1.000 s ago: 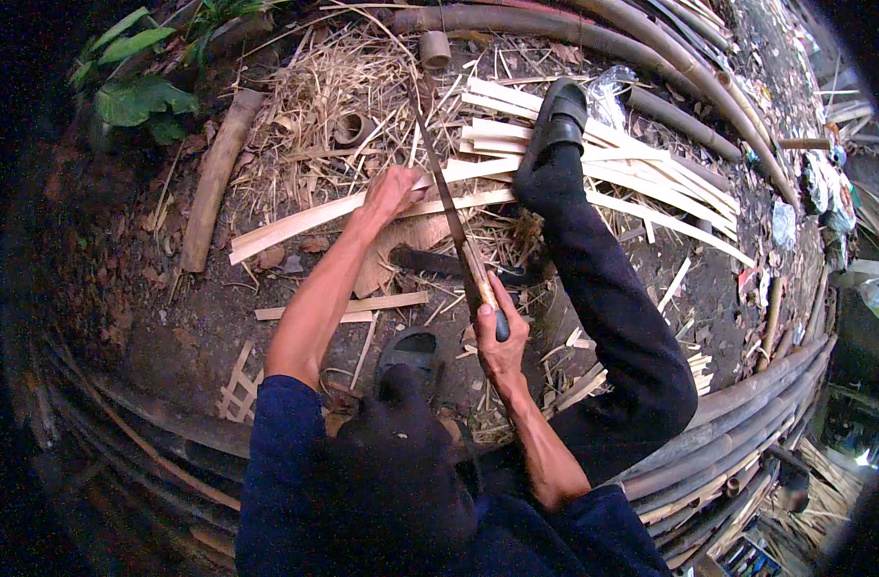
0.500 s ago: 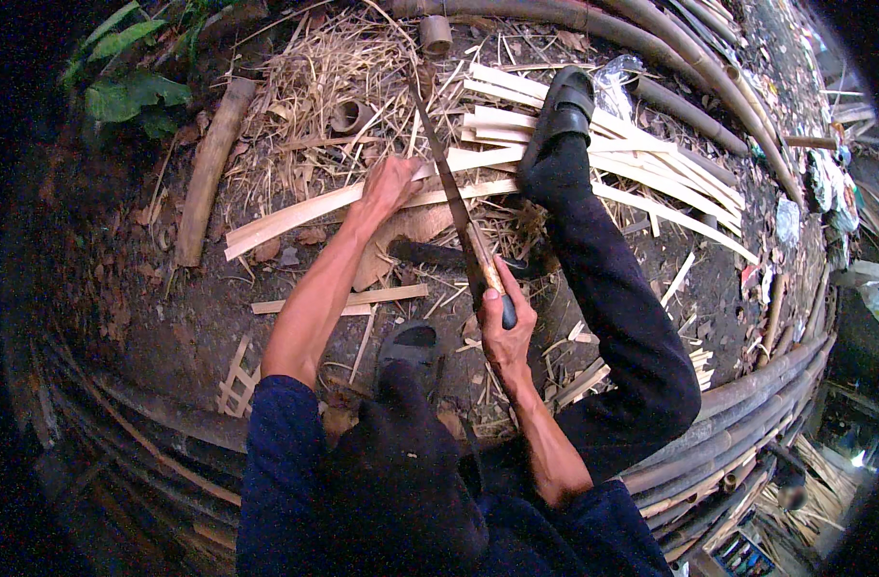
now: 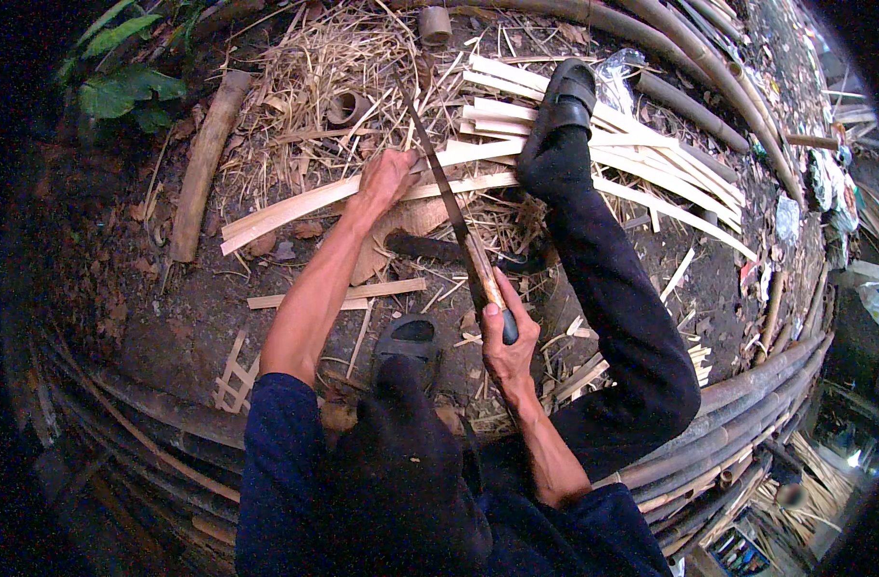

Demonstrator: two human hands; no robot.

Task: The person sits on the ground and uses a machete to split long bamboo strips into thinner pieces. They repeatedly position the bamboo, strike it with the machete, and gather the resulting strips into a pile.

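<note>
One knife [image 3: 451, 207], gripped in the right hand [image 3: 505, 337]; one strip [image 3: 353, 192], pinned under the closed left hand [image 3: 387, 178]; two shoes [image 3: 566, 96].

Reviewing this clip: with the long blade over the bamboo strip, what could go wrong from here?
1. The left hand grips the bamboo strip right beside the long blade; a slip could cut its fingers.
2. The outstretched leg lies close alongside the blade, held by the right hand, so a glancing stroke might reach it.
3. Loose split strips under the shoe could shift.
</note>
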